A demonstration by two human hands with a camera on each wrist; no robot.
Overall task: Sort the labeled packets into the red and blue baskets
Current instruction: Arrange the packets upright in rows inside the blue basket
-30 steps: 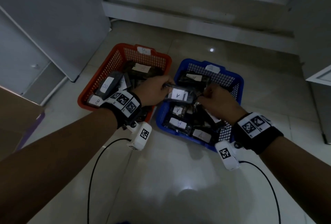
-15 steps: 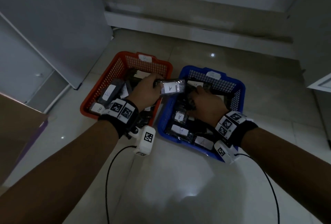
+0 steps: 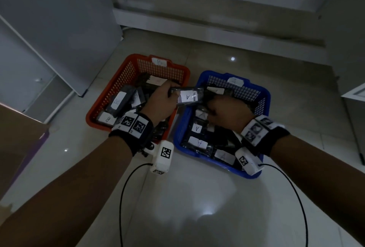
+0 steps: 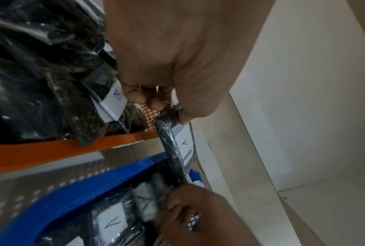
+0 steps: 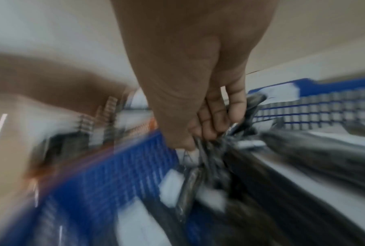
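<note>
Nearest the camera, two forearms reached forward over a pale tiled floor (image 3: pixel 197 197), each wrist wrapped in a black band carrying white coded tags, with a cable trailing back from each.

The left hand (image 3: pixel 160 104) hung over the inner edge of the red basket (image 3: pixel 126 81), thumb and curled fingers pinching one end of a dark plastic packet (image 3: pixel 187 96) whose white label read "A". The packet stretched across the gap between the two baskets, its far end reaching over the rim of the blue basket (image 3: pixel 264 96).

The right hand (image 3: pixel 227 112) was down in the blue basket, fingers curled into a bunch of crinkled dark packets (image 5: pixel 211 149); the right wrist view was badly blurred, so which packet it gripped could not be told.

The blue basket held packets labelled "A"; the red basket held dark packets, one marked "B". Both baskets sat side by side, close but apart.

Beyond them ran a pale wall base (image 3: pixel 217 29), with a grey panel (image 3: pixel 59 19) to the left.
</note>
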